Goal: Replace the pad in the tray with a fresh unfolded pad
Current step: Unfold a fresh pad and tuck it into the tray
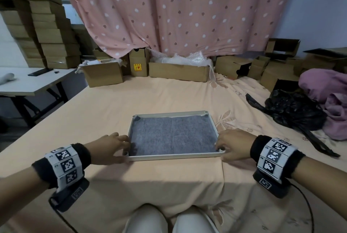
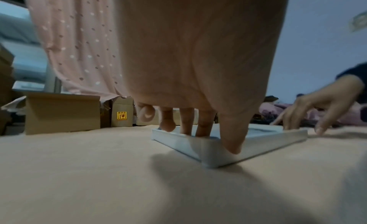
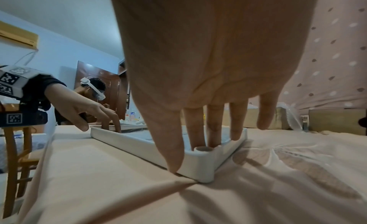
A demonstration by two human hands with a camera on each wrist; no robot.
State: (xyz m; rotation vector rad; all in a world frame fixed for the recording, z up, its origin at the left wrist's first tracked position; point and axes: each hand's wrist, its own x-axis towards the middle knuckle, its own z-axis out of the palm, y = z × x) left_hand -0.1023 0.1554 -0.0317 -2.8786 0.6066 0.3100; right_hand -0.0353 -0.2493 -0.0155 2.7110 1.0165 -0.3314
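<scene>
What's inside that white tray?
A grey felt mat covers the tray floor; the left hand and right hand grip its near corners, fingers inside. Anything beneath the mat is hidden.

Both wrists: black fleecy wristbands, white bands with black square codes, black camera boxes, trailing cables. White trousers.

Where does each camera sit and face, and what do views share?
Head: on the head, facing forward and down at the tray on the bed; left hand, right hand, knees show.
Left wrist: from that wrist, along the left hand to the tray's near left corner.
Right wrist: likewise, to the near right corner.
Shared: all show tray and both hands.
</scene>
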